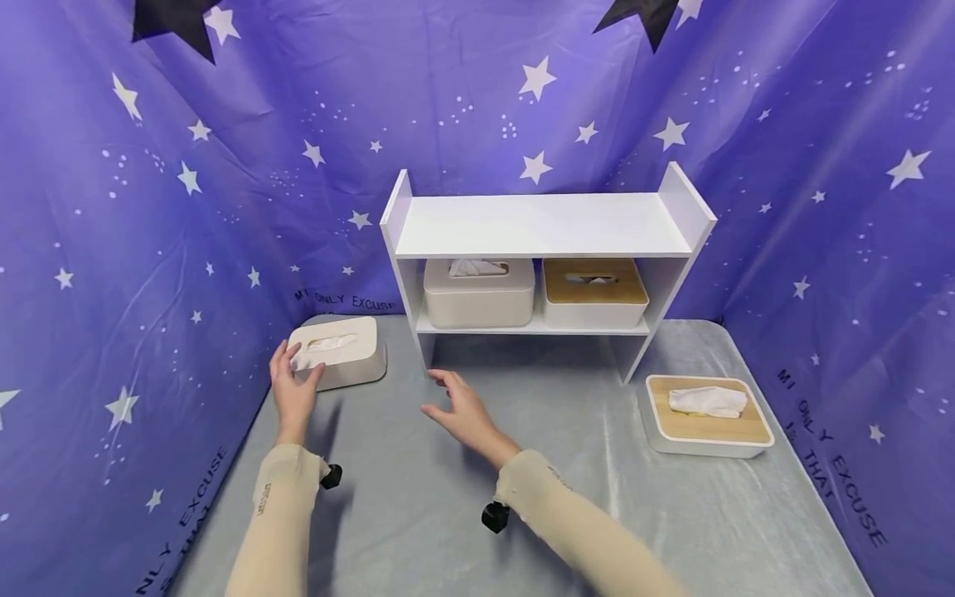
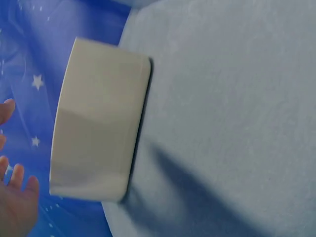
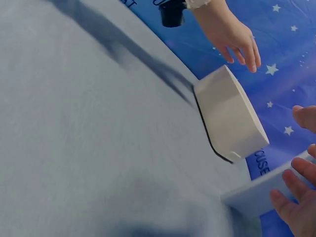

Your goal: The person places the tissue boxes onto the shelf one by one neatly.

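A cream tissue box (image 1: 339, 352) with a tissue lying in its top slot rests on the grey table at the back left. My left hand (image 1: 294, 390) hovers by its left end, thumb and fingers spread. From the right wrist view, a gap shows between that left hand (image 3: 232, 37) and the tissue box (image 3: 229, 116). The left wrist view has the side of the tissue box (image 2: 101, 121) beside my fingers. My right hand (image 1: 472, 416) is in the air before the shelf's left leg, fingers loosely bent and holding nothing.
A white shelf (image 1: 537, 225) stands at the back centre. Its lower board carries a beige tissue box (image 1: 481, 303) and a white tissue box with a wooden lid (image 1: 595, 311). Another wooden-lidded tissue box (image 1: 709, 427) sits at the table's right. Purple star-patterned curtains (image 1: 477, 99) surround the table.
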Available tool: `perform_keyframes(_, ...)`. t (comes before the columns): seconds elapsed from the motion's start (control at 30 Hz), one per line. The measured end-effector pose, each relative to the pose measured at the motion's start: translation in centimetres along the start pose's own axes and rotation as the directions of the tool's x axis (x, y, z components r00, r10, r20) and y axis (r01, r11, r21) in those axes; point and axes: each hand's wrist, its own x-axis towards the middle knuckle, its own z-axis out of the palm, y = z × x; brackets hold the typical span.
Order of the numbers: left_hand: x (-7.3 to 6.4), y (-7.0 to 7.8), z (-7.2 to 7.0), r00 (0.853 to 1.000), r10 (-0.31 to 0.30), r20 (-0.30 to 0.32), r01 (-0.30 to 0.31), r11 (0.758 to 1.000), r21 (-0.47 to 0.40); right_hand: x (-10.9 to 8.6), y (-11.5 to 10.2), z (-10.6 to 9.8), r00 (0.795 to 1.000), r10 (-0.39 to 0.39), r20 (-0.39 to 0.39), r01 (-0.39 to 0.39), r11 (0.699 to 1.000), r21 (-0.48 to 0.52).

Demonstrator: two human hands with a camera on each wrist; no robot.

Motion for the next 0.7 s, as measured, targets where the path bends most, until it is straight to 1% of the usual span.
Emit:
perform_keyframes(0.07, 0.3, -0.3, -0.5, 0.999, -0.026, -0.030, 0.025, 1.000, -0.008, 0.5, -0.2, 0.6, 1.000, -0.007, 0.013, 0.007, 1.000, -0.005)
perform_keyframes(0.13, 0.7, -0.7, -0.9, 0.997, -0.059, -0.039, 0.060, 0.998, 0.002, 1.0, -0.4, 1.1, 1.000, -0.014, 0.023, 0.014, 1.000, -0.014)
perform_keyframes(0.23, 1.1, -1.0, -1.5, 0.993, -0.115, -0.023, 0.116, 0.993, 0.035, 1.8, -0.5, 1.9, 0.999, -0.007, 0.038, 0.009, 0.999, -0.036)
perform_keyframes(0.33, 1.4, -1.4, -2.0, 0.985, -0.175, 0.009, 0.174, 0.982, 0.071, 2.5, -0.6, 2.5, 0.999, 0.005, 0.051, -0.002, 0.998, -0.057)
perform_keyframes(0.43, 1.5, -1.8, -2.4, 0.969, -0.246, 0.037, 0.241, 0.965, 0.105, 3.3, -0.6, 3.1, 0.997, 0.020, 0.073, -0.015, 0.998, -0.066)
perform_keyframes(0.5, 1.6, -2.1, -2.7, 0.954, -0.292, 0.066, 0.281, 0.950, 0.135, 3.9, -0.7, 3.5, 0.995, 0.046, 0.090, -0.040, 0.997, -0.071)
perform_keyframes(0.57, 1.7, -2.5, -2.9, 0.939, -0.328, 0.103, 0.309, 0.937, 0.160, 4.5, -0.7, 3.8, 0.993, 0.061, 0.102, -0.054, 0.996, -0.070)
perform_keyframes(0.7, 1.7, -3.5, -2.9, 0.916, -0.360, 0.177, 0.335, 0.929, 0.156, 5.4, -0.6, 4.1, 0.989, 0.080, 0.124, -0.073, 0.996, -0.060)
